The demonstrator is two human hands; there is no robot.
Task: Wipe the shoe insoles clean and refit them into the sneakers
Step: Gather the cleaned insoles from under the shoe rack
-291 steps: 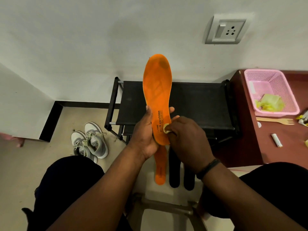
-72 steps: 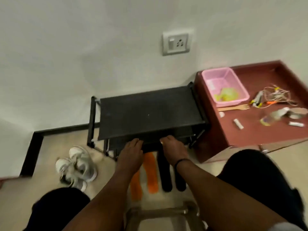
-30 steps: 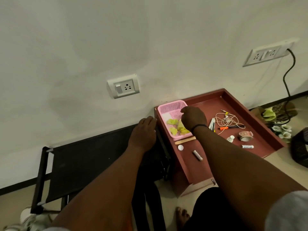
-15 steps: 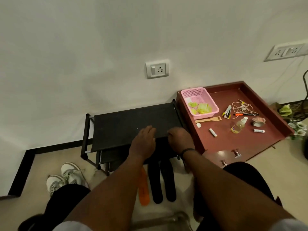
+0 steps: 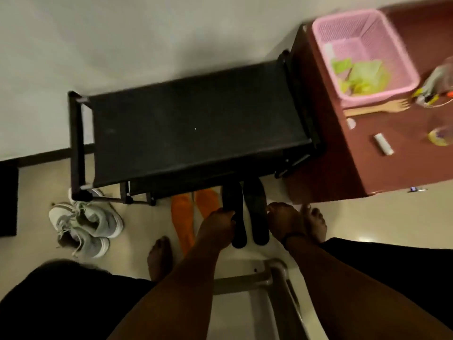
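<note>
Both hands have dropped from the rack; left hand grasps a black insole, right hand unclear; wiping next, I reckon.

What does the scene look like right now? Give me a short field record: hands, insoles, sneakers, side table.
left hand: grips the left black insole at its edge
right hand: beside the right black insole; whether it holds anything cannot be told
orange insoles: two on the floor, left of the black pair, tops under the black rack
sneakers: grey pair on the floor, left of the rack
side table: carries a pink basket and a wooden fork
</note>
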